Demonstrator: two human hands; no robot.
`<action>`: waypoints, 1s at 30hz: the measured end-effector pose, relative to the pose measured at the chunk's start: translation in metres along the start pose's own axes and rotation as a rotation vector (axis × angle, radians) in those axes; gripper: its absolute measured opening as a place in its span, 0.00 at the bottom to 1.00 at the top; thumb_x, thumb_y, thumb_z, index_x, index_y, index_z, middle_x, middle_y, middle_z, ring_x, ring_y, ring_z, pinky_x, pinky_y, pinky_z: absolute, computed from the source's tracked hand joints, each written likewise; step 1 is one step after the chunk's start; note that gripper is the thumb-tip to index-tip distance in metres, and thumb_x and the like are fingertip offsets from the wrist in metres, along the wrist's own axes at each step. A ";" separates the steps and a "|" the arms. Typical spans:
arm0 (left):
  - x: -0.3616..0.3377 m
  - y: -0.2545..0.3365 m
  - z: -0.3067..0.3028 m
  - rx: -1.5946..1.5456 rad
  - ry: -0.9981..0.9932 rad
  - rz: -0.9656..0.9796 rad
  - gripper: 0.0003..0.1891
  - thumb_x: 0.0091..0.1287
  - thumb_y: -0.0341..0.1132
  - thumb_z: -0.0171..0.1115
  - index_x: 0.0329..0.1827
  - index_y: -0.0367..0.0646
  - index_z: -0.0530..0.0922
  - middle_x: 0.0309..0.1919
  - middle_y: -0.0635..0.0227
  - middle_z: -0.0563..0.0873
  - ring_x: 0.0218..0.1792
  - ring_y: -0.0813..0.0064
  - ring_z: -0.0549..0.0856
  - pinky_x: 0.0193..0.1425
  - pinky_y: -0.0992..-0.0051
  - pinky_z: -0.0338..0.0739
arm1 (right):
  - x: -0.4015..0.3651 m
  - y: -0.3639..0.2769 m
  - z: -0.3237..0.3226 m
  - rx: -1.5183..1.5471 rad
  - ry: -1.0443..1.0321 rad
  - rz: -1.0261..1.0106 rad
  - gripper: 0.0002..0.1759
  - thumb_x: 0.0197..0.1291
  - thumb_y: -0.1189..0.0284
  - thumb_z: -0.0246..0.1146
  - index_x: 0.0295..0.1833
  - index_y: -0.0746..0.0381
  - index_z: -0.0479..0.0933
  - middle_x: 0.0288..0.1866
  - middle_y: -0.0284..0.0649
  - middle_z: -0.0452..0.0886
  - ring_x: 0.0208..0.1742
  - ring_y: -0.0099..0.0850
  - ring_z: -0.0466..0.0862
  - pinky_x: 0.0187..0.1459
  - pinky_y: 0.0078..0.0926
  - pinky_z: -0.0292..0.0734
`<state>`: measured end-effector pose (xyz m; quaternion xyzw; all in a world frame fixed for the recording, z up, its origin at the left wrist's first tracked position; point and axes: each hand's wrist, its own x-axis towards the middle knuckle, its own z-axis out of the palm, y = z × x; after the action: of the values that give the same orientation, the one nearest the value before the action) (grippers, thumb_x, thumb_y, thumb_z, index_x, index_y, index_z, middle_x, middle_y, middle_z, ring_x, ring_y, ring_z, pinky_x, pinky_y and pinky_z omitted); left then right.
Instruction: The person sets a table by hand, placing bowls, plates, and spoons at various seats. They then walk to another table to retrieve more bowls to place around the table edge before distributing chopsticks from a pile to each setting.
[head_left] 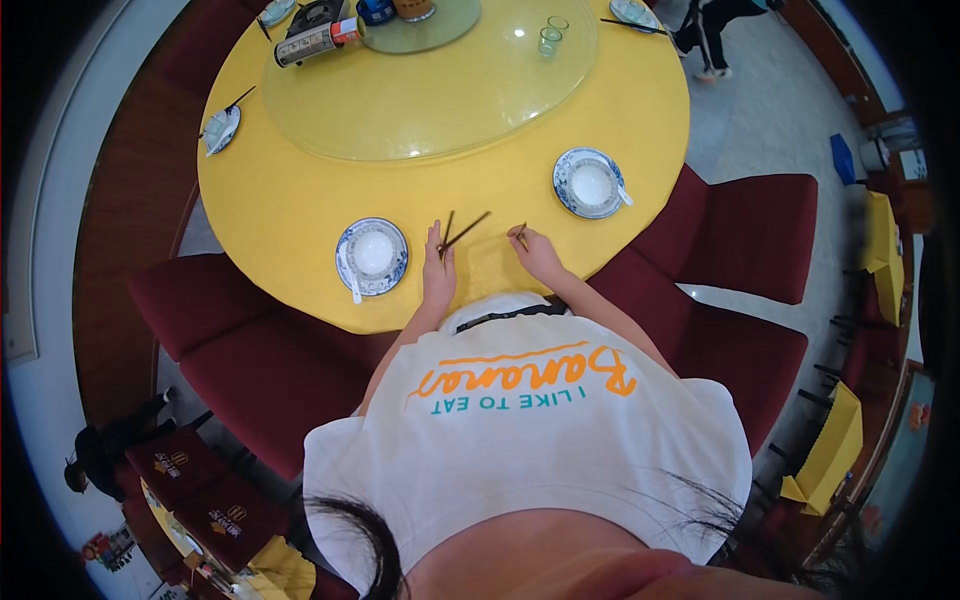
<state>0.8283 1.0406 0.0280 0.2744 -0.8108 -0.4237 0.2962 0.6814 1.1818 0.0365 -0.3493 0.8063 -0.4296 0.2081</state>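
My left hand [438, 262] is over the near edge of the round yellow table [500, 190], closed around dark chopsticks [468, 229] that splay out in different directions. To its right, my right hand [538, 254] has its fingers pinched together, with a short dark end, apparently of a chopstick, showing at the fingertips. Left of my left hand sits a blue-patterned plate [344, 262] bearing a white bowl [374, 254] and a white spoon [355, 288]. Beyond my right hand is another patterned plate [563, 193] with a bowl [591, 184] and spoon [625, 195].
A glass turntable [430, 140] covers the table's middle, carrying two small glasses [550, 40] and a gas canister [318, 42] by a stove. Dark red chairs [750, 235] surround the table. A person [712, 30] is at the upper right, another person [105, 455] at the lower left.
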 end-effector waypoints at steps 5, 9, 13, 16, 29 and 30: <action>-0.004 -0.019 -0.002 -0.001 -0.132 -0.158 0.19 0.67 0.29 0.41 0.61 0.36 0.57 0.55 0.52 0.69 0.50 0.60 0.74 0.50 0.71 0.68 | -0.001 0.001 -0.004 0.036 -0.029 0.062 0.09 0.58 0.73 0.52 0.40 0.67 0.73 0.35 0.51 0.78 0.39 0.47 0.78 0.41 0.35 0.72; 0.007 0.019 -0.015 -0.083 -0.103 -0.289 0.16 0.67 0.30 0.39 0.57 0.34 0.57 0.60 0.56 0.66 0.35 0.68 0.72 0.42 0.75 0.68 | 0.002 -0.012 -0.015 0.036 0.044 0.067 0.09 0.58 0.73 0.52 0.40 0.67 0.73 0.35 0.51 0.78 0.39 0.46 0.78 0.41 0.35 0.72; 0.007 0.018 -0.010 -0.066 -0.112 -0.264 0.22 0.66 0.27 0.42 0.63 0.38 0.54 0.54 0.49 0.69 0.41 0.58 0.75 0.47 0.68 0.69 | -0.003 -0.008 -0.013 0.008 0.039 0.097 0.09 0.58 0.73 0.52 0.40 0.68 0.73 0.36 0.52 0.78 0.39 0.47 0.78 0.41 0.36 0.72; -0.001 -0.006 0.003 -0.101 -0.103 -0.165 0.21 0.66 0.27 0.41 0.63 0.38 0.53 0.58 0.49 0.66 0.42 0.58 0.74 0.46 0.69 0.68 | -0.005 0.005 -0.005 0.007 0.019 0.080 0.09 0.58 0.73 0.53 0.40 0.68 0.73 0.35 0.53 0.77 0.39 0.48 0.77 0.40 0.36 0.72; 0.003 0.004 -0.003 -0.101 -0.045 -0.133 0.10 0.67 0.33 0.44 0.45 0.36 0.67 0.40 0.52 0.76 0.34 0.61 0.77 0.39 0.69 0.70 | -0.001 -0.005 -0.011 0.014 -0.019 0.115 0.09 0.58 0.72 0.53 0.39 0.66 0.74 0.32 0.51 0.77 0.35 0.46 0.78 0.37 0.33 0.72; 0.004 0.002 -0.002 -0.132 -0.030 -0.096 0.09 0.67 0.34 0.45 0.43 0.36 0.68 0.36 0.53 0.77 0.33 0.61 0.77 0.38 0.69 0.71 | -0.002 -0.002 -0.009 0.022 -0.003 0.066 0.09 0.58 0.72 0.53 0.39 0.66 0.74 0.32 0.51 0.77 0.34 0.46 0.78 0.36 0.33 0.72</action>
<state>0.8269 1.0382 0.0317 0.2866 -0.7715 -0.4940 0.2805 0.6774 1.1876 0.0430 -0.3207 0.8122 -0.4309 0.2275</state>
